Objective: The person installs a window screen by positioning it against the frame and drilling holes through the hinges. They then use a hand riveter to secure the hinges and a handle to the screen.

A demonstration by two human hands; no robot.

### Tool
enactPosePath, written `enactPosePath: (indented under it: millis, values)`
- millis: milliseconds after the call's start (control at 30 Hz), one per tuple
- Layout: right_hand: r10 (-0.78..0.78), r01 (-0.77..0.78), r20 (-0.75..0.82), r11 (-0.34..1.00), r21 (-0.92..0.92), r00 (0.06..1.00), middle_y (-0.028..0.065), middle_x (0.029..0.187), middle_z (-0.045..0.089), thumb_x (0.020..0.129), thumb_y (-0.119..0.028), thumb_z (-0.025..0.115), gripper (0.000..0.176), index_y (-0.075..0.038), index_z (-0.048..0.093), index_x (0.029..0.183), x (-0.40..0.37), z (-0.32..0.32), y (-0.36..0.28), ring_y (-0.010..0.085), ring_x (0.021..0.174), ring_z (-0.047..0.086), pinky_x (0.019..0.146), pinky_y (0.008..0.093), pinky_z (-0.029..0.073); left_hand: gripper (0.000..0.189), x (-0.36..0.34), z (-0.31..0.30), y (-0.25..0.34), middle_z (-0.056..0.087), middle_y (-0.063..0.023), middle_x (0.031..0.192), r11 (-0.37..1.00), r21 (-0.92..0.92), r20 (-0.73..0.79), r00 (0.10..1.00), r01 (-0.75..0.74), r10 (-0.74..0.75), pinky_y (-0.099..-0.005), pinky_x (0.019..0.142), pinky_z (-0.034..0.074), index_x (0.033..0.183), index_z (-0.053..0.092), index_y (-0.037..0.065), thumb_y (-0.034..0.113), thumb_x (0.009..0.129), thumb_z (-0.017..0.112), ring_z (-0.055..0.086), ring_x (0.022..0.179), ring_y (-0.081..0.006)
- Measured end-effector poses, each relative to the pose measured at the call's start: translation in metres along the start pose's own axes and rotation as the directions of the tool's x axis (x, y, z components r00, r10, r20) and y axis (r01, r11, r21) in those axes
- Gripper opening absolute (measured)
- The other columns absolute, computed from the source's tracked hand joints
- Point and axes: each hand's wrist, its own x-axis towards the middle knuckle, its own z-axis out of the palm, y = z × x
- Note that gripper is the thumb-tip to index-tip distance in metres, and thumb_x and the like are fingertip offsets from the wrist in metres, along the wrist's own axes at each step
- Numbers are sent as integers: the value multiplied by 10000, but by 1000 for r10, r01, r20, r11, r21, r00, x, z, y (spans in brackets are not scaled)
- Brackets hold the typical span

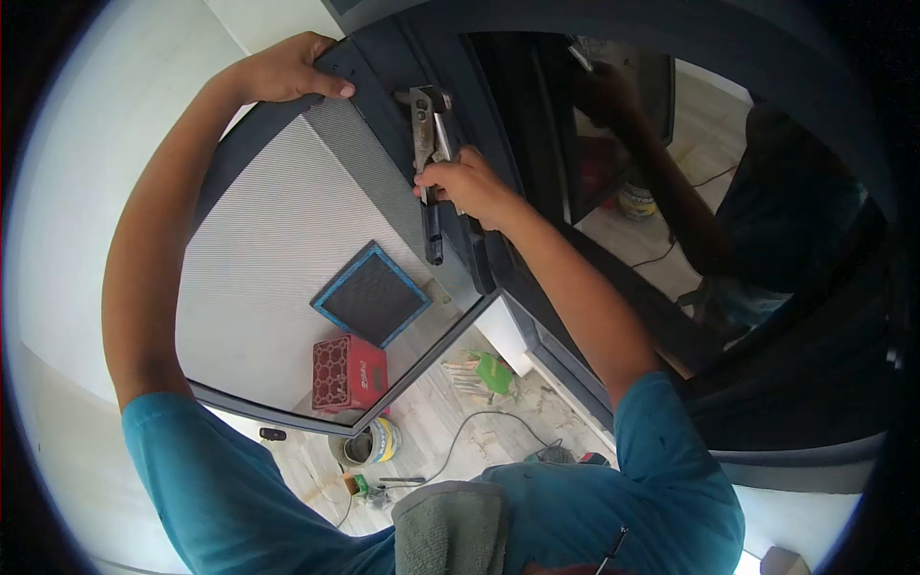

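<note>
My left hand (297, 72) grips the upper edge of a dark-framed mesh screen door (259, 201), thumb on the near face and fingers over the back. A metal hand tool with black grips, which looks like a hand riveter (422, 129), is in my right hand (468, 187). My fingers are wrapped round its handles. Its head lies against the dark upright frame (383, 72), and one black grip hangs below my fist. What its tip touches is hard to make out.
Through the mesh I see a blue-edged dark panel (374, 292) and a red crate (350, 374). On the floor are a bucket (383, 441), a green object (494, 374) and a cable (489, 414). Dark reflective glass (795, 364) fills the right side. A grey towel (450, 527) hangs on me.
</note>
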Motion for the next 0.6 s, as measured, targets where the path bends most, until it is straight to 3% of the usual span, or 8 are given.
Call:
enactPosePath:
  millis: [100,200,300,400,500,533,600]
  values:
    - [-25,34,39,971,-235,999,110,860,687,794,-197,719,236,7,660,896,5,-9,-4,195,897,666,739,317,503,566,4,-4,9,702,-121,1126,996,86,42,999,-3,0,-357,986,465,1273,583,-66,275,859,764,656,1002,-240]
    - [-7,2,-25,983,-184,1000,95,802,669,801,-237,741,250,-5,669,864,-6,-15,0,175,844,663,698,321,488,561,1,3,26,704,-133,1129,993,115,-13,999,40,-39,-356,975,471,1263,588,-74,277,861,761,659,1010,-248]
    - [-111,108,-19,987,-117,994,89,764,663,811,-274,758,290,-2,658,837,-6,-10,3,172,740,665,656,327,487,567,0,6,25,711,-139,1104,986,165,-102,994,-10,27,-351,944,487,1239,601,-86,291,850,770,668,990,-238]
    - [-130,93,-111,953,-289,985,88,746,658,810,-274,772,300,-3,645,825,4,0,3,180,648,655,650,328,510,590,-5,-1,32,711,-150,1091,994,88,35,997,63,-66,-346,934,493,1239,606,-83,318,841,777,670,991,-237]
    - [-247,120,-324,923,-365,913,202,853,713,755,-353,788,539,109,653,999,22,6,23,250,844,742,767,347,570,573,-3,2,33,714,-133,1069,990,128,-5,999,54,-54,-330,930,489,1222,616,-76,327,845,773,665,982,-218]
    - [-182,87,-281,944,-319,942,218,904,707,751,-350,790,565,114,643,1039,18,-2,23,273,871,739,766,358,574,443,0,6,26,731,-108,928,990,130,-115,991,-54,69,-336,847,499,1051,700,-54,326,832,765,680,855,-212]
    - [-54,11,-177,972,-234,983,249,1005,696,745,-345,793,623,125,623,1118,6,-12,10,319,924,733,766,380,581,448,5,7,25,729,-105,930,995,60,-71,994,-79,83,-334,847,499,1059,694,-58,320,830,768,675,869,-210]
